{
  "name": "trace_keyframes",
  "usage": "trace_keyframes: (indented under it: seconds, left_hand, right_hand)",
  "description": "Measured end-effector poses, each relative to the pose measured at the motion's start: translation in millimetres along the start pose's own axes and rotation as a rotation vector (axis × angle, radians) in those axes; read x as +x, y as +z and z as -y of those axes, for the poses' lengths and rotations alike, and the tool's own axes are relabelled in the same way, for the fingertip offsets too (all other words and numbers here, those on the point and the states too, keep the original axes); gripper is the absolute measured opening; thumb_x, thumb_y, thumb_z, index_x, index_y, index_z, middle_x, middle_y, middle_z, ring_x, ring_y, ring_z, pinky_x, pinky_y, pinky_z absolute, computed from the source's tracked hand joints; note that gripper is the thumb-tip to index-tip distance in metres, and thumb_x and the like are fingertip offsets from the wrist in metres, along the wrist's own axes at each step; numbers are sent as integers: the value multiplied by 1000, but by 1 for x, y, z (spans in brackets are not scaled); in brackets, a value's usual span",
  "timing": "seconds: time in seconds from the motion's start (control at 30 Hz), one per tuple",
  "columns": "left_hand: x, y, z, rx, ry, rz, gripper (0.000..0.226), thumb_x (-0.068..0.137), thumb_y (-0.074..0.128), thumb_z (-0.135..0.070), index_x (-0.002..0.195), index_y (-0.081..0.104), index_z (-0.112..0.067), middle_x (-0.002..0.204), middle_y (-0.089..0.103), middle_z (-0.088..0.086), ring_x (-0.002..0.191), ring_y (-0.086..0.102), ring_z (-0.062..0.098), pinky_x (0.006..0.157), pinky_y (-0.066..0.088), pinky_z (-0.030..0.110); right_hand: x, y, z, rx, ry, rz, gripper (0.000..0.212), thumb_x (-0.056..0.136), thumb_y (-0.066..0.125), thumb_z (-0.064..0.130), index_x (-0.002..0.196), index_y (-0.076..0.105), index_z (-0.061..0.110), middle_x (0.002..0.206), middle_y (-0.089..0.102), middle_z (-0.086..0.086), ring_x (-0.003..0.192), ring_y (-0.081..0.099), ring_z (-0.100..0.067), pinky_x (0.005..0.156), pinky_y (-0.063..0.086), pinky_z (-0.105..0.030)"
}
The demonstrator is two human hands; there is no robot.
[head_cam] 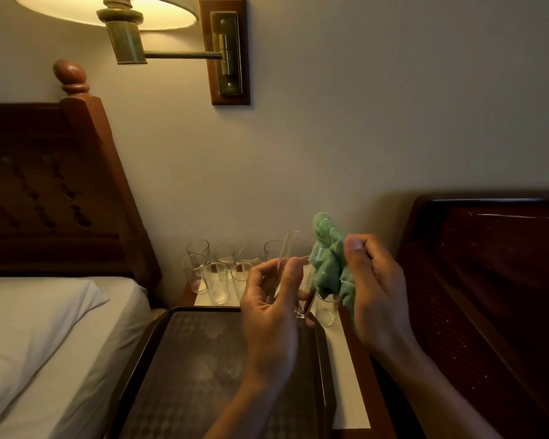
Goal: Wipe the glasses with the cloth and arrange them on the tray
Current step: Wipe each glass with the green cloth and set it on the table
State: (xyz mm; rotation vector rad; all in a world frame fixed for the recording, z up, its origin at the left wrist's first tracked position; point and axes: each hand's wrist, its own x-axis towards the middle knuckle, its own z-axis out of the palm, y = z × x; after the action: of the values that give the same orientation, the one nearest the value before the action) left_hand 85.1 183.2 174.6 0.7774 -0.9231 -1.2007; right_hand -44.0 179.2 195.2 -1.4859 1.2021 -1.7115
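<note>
My left hand (pixel 271 308) grips a clear drinking glass (pixel 293 251), held tilted above the far right corner of the dark tray (pixel 184 369). My right hand (pixel 377 289) holds a bunched green cloth (pixel 328 264) pressed against the glass's right side. Several more clear glasses (pixel 216 282) stand upright in a cluster at the back of the nightstand. One further glass (pixel 325 307) stands right of the tray, partly hidden by the cloth. No glass stands on the tray.
The tray lies on a narrow wooden nightstand with a white top (pixel 349 375) between two beds. A bed with white linen (pixel 45 327) is on the left, a dark headboard (pixel 488 280) on the right. A lit wall lamp (pixel 130 30) hangs above.
</note>
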Motion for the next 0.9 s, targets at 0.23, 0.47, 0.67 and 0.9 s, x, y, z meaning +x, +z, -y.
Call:
trace_keyframes:
  seconds: [0.23,0.47,0.67,0.9]
  left_hand:
    - [-8,7,-3,-78,-174,117,56,89,73,-50,116,64,-3,105,73,21,61,63,27,41,47,28]
    - [-7,0,-10,-303,-585,353,50,93,60,-58,104,81,-14,94,73,14,63,65,24,44,51,29]
    - [-22,0,27,451,202,265,48,98,44,-63,135,51,-33,98,67,-3,83,65,17,67,53,31]
    - [-23,5,6,-548,-664,217,66,93,50,-64,114,70,-5,71,53,10,44,40,12,38,36,23]
  right_hand:
    - [1,18,7,108,-66,-227,59,110,31,40,64,69,35,56,63,5,52,61,-9,48,48,-24]
    - [24,10,1,61,-88,-200,68,110,40,37,44,53,28,40,44,14,34,42,-2,42,32,-14]
    - [44,3,5,-37,-69,-239,65,106,42,38,43,46,22,38,39,9,33,37,-5,40,29,-17]
    - [40,13,13,-2,-83,-182,63,108,45,36,46,46,26,42,40,9,37,44,-9,40,37,-24]
